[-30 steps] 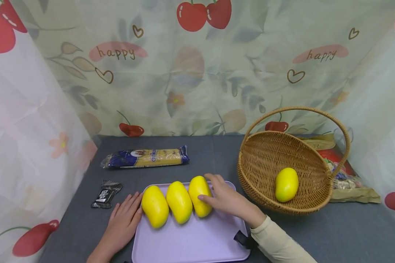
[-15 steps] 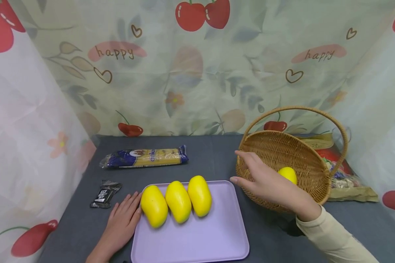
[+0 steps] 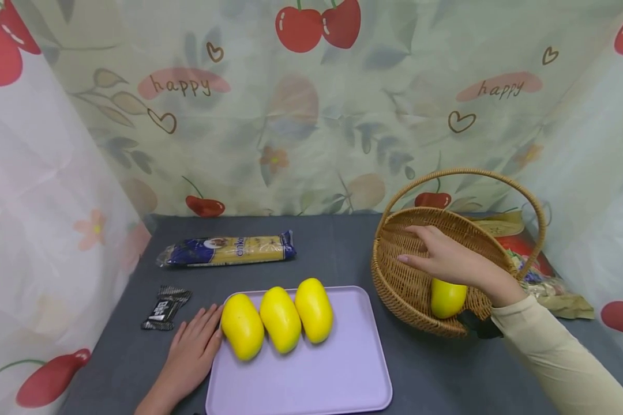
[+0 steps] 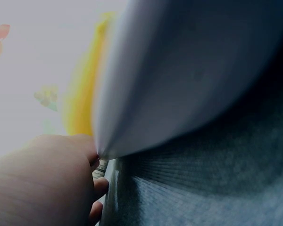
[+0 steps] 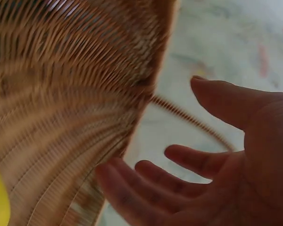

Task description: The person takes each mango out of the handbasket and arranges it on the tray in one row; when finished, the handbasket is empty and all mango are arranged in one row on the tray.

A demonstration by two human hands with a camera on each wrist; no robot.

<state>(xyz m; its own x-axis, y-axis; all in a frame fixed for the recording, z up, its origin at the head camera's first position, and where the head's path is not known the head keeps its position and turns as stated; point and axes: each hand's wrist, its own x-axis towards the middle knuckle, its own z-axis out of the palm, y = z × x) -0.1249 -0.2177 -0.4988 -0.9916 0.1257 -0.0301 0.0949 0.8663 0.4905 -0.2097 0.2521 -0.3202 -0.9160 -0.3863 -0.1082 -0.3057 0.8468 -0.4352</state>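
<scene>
Three yellow mangoes lie in a row on the lilac tray [image 3: 311, 380]: a left mango [image 3: 243, 327], a middle mango [image 3: 280, 320] and a right mango [image 3: 314, 310]. My left hand [image 3: 191, 357] rests flat at the tray's left edge, fingers straight and close to the left mango. In the left wrist view the fingers touch the tray's rim [image 4: 132, 103]. Over the wicker basket [image 3: 394, 276] hovers my right hand [image 3: 446, 259], thumb and fingers apart with nothing between them. Below it, one more mango [image 3: 448, 300] sits in the basket, its top hidden by the hand.
A blue and yellow pasta packet [image 3: 228, 249] lies behind the tray. At the left is a small black wrapped packet [image 3: 165, 308]. Behind the basket, partly hidden, lies a brown and red bag [image 3: 566, 302]. Printed curtains enclose the dark table.
My right hand has left the right mango on the tray and moved rightward, over the basket. The left hand and the mangoes have stayed in place.
</scene>
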